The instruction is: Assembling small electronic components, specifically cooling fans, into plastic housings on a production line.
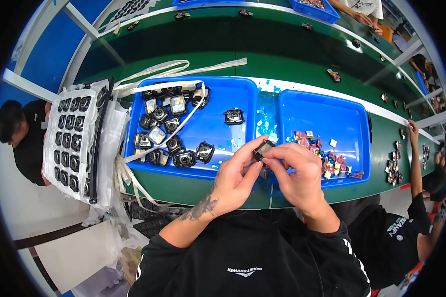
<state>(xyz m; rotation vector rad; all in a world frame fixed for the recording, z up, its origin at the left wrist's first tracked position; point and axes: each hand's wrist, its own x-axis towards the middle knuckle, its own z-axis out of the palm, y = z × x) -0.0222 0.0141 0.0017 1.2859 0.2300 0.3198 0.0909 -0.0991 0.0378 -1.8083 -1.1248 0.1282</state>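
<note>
Left hand (237, 174) and right hand (298, 167) both pinch a small black case (264, 148) between them; left blue tray (215, 131) left, right blue tray (314, 116) right; case's long axis unclear.

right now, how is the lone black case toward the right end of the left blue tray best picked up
Probably from above, pinching its left and right edges. The case appears to lie flat, round part up, apart from the pile, with bare tray floor showing beside it.
</note>
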